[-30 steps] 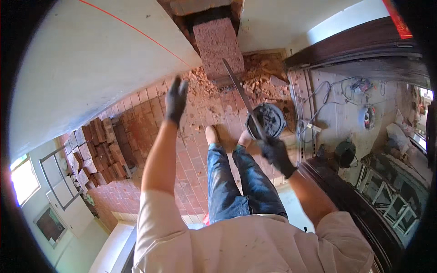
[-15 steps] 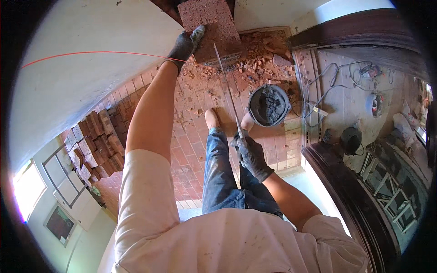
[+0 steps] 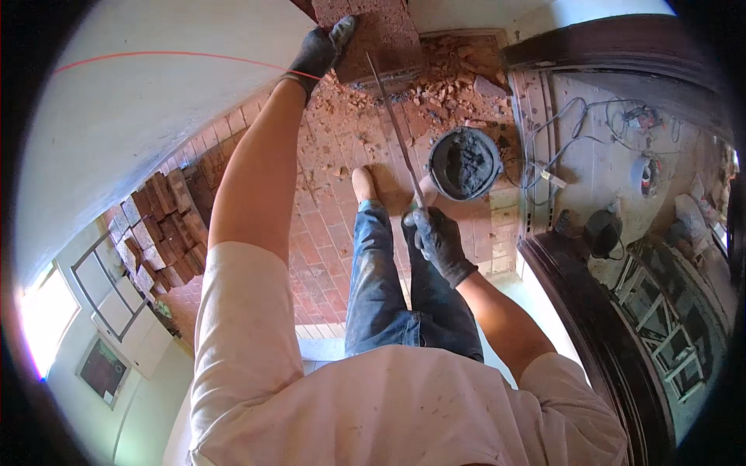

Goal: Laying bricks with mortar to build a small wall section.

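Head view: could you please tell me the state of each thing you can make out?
Left hand: gloved, against the red block's left edge.
Right hand: gloved, closed around the long tool.
Long tool: held, tip toward the block.
Red block: touched at its left; far end out of view.
Bucket: upright, open, partly filled.
Grey mix: uneven, inside the bucket.
Rubble: loose, scattered.
Bricks: stacked.
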The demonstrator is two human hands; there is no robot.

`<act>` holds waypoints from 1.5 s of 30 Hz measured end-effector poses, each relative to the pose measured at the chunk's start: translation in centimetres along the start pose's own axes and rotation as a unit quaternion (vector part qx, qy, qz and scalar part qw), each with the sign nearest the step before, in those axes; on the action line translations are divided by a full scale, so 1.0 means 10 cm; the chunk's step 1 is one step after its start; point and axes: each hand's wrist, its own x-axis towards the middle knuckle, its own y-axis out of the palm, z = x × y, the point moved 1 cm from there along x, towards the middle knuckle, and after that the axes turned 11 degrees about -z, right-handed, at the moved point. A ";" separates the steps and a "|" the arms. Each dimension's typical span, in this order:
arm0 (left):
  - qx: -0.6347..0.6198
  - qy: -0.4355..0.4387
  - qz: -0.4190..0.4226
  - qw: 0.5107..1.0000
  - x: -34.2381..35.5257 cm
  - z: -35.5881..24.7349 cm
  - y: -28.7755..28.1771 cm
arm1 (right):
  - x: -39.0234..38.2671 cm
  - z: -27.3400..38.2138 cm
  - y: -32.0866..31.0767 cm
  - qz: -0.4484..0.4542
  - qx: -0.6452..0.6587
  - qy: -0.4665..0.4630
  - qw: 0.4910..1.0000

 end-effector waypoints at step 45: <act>0.290 0.476 0.184 0.809 -0.44 -0.58 -1.37 | -0.68 1.94 1.61 -0.321 0.577 0.341 0.669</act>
